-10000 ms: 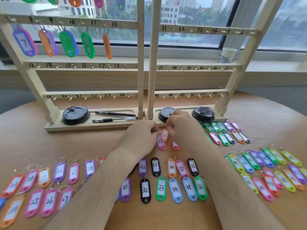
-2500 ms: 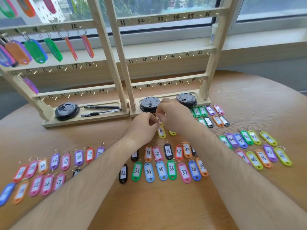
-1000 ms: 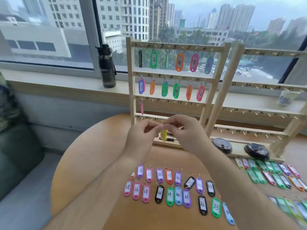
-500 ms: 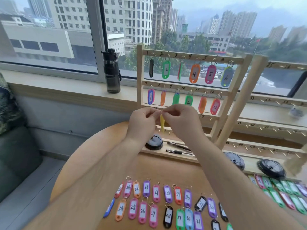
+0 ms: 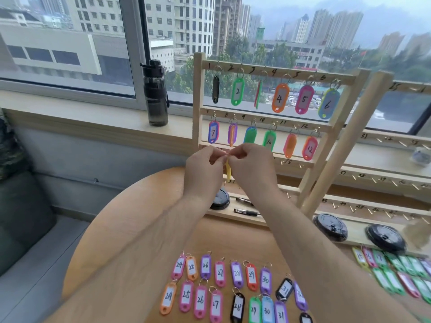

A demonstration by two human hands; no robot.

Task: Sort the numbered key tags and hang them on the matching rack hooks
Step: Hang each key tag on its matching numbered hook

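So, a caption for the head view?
Left hand and right hand pinch a yellow key tag at the wooden rack.

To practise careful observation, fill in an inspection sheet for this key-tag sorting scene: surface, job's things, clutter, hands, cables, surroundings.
Surface: round wooden table.
Job's things: wooden rack carries twelve hung tags on its top two rows; numbered tags wait on the table; yellow tag is in hand.
Clutter: black lids and pens in the rack bases.
Hands: left hand and right hand both pinch the yellow tag's ring before the rack.
Cables: nothing seen.
Surroundings: window, dark bottle on the sill, second rack at right.
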